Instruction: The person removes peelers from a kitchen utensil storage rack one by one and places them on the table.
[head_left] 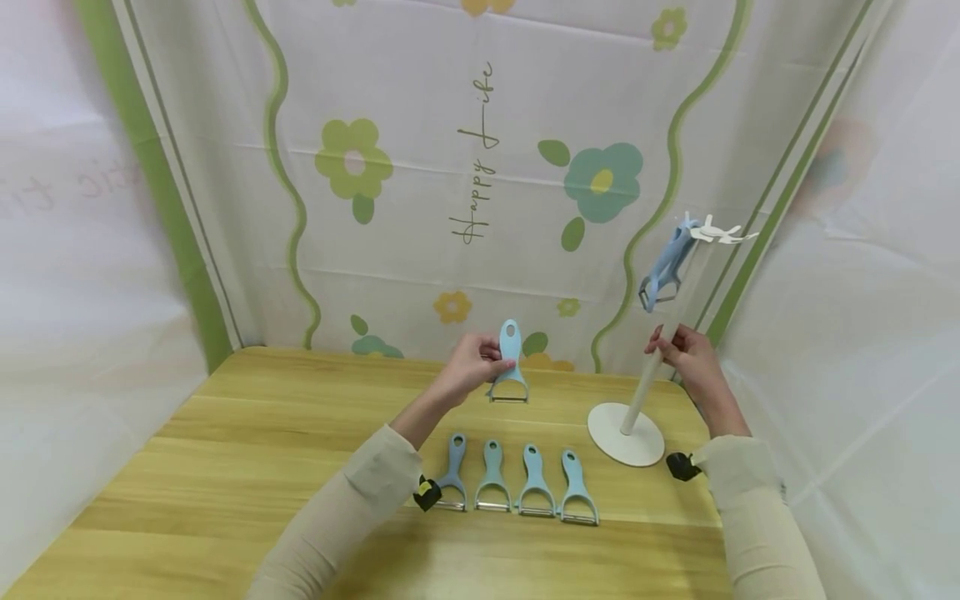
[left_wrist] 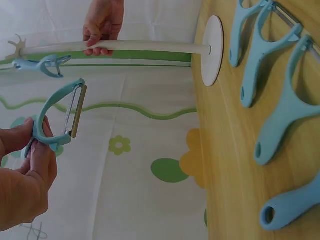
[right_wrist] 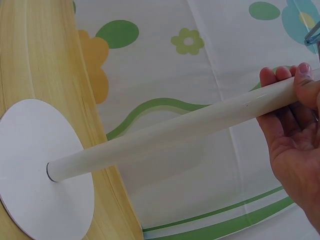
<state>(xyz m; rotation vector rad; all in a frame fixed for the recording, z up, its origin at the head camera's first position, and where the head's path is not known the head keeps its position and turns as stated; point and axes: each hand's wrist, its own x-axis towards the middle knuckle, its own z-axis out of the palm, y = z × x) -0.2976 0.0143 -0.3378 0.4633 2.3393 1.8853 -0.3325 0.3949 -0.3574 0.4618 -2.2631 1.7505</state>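
Note:
My left hand [head_left: 472, 367] pinches a light blue peeler [head_left: 510, 348] by its neck, held up over the table with its handle hole at the top and the blade below. In the left wrist view, thumb and fingers close on the peeler [left_wrist: 47, 110] near its fork. My right hand [head_left: 686, 354] grips the white pole of a stand [head_left: 647, 379] partway up, thumb and fingers around it in the right wrist view. Blue peelers [head_left: 666, 265] hang from a hook on the left side of the stand's top, overlapping each other.
Several blue and green-blue peelers [head_left: 533, 479] lie in a row on the wooden table [head_left: 300, 467], handles pointing to the back. The stand's round white base [head_left: 607, 429] sits at the table's back right. A flower-printed curtain [head_left: 420, 208] hangs behind the table, with white sheets at both sides.

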